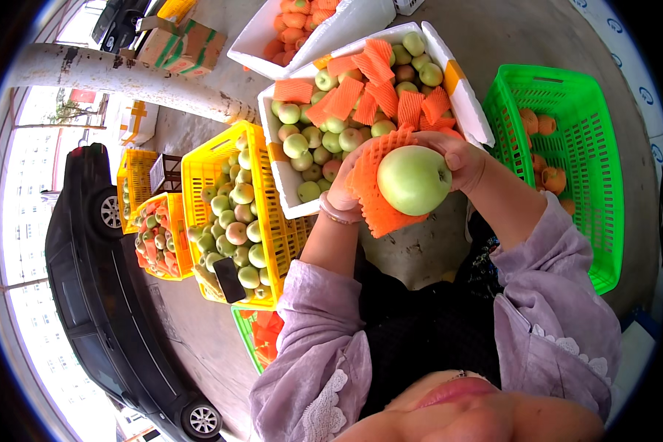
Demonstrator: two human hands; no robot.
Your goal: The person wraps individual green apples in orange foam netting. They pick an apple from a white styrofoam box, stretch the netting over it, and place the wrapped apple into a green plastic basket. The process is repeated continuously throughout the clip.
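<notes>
A large pale green apple sits partly inside an orange foam net sleeve in front of my chest. My left hand, with a bangle at its wrist, grips the sleeve from the left. On the other side, my right hand holds the apple, its thumb by the upper right of the fruit; the other fingers are mostly hidden. Just beyond both hands, a white foam box holds many green and reddish apples with flattened orange foam sleeves on top.
At right, a green plastic crate holds sleeved fruit. A yellow crate of apples stands at left, a black phone on them. Farther off are another foam box, smaller yellow crates, a pole and a black car.
</notes>
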